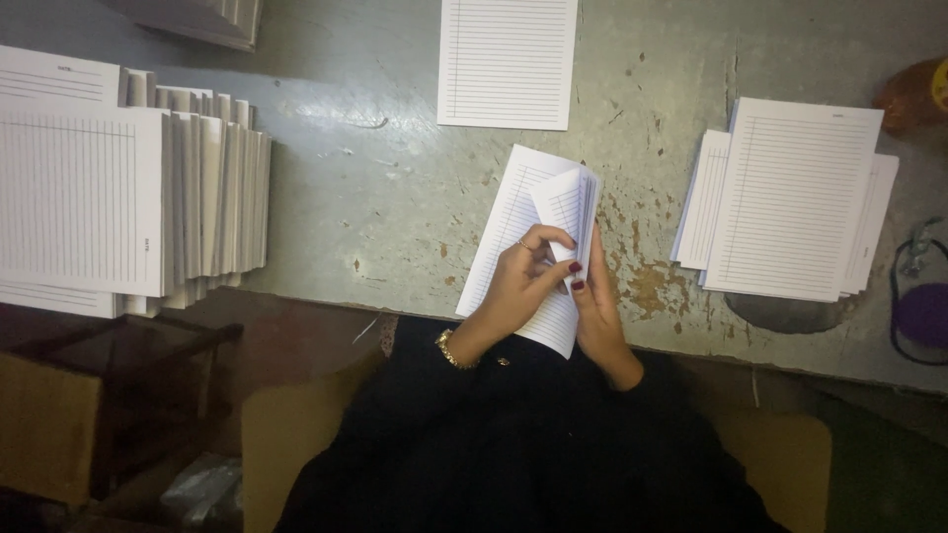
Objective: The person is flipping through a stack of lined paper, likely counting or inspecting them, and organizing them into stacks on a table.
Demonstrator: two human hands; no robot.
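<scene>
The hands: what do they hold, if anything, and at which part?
Both hands hold a bundle of lined sheets. The left hand pinches the folded-over leaves near the bundle's right edge; the right hand braces that same edge from outside.

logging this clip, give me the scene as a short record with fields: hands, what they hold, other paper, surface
left hand: grips the folded bundle of white lined paper sheets
right hand: fingers against the bundle's right edge
top: single white lined sheet
right: loose pile of white lined sheets
left: large stack of folded lined bundles
surface: worn grey-green table with chipped paint
</scene>
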